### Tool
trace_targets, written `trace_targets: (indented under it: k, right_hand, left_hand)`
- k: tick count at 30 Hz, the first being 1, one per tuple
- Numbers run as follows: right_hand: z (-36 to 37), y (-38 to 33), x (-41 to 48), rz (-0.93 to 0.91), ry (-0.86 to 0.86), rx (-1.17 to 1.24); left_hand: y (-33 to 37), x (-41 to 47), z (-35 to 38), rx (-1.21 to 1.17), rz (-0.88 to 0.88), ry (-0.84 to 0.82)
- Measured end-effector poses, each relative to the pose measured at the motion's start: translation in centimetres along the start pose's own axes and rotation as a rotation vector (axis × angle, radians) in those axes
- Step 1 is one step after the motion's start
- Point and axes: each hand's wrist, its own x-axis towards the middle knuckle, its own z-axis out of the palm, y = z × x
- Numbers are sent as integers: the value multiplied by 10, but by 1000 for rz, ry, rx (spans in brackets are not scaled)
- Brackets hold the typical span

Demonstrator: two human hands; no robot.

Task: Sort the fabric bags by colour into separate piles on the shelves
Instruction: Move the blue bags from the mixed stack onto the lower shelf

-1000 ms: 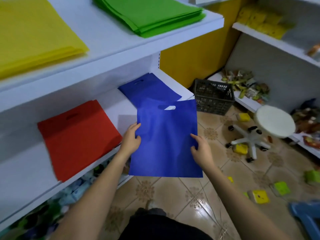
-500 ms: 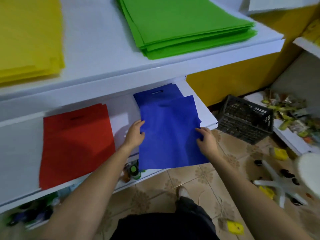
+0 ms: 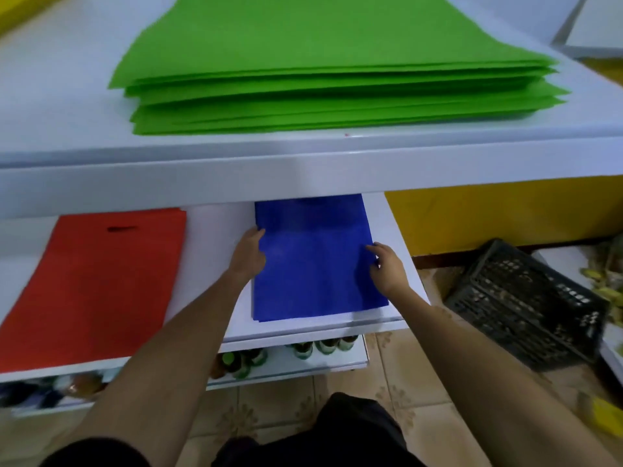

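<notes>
Matt, finely textured cloth: blue bags (image 3: pixel 313 264), red bags (image 3: pixel 91 291), green bags (image 3: pixel 320 62). Smooth, faintly glossy white shelf board (image 3: pixel 303 170). Black plastic lattice crate (image 3: pixel 526 305). Glazed patterned floor tiles (image 3: pixel 404 382).

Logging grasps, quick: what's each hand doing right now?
Left hand: grips the left edge of the blue bag.
Right hand: pinches its right edge.
</notes>
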Motion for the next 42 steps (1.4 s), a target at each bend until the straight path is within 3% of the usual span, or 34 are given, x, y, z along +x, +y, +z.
trace_targets:
  k: [4, 8, 19, 26, 35, 42]
  right_hand:
    - [0, 11, 8, -12, -51, -54]
    - [-8, -1, 2, -103, -55, -106]
    - [40, -128, -83, -445, -281, -185]
    - [118, -246, -170, -737, -317, -160]
    - [205, -439, -295, -1131, -354, -66]
    - [224, -583, -340, -1357, -310, 39]
  left_hand:
    - [8, -8, 6, 37, -51, -8]
    - [11, -28, -1, 6, -64, 97]
    - [-28, -148, -72, 0, -70, 296]
    - [-116, -265, -156, 11, -126, 438]
    - [-226, -405, -324, 49, -248, 849]
    - [-251, -447, -461, 154, -204, 1117]
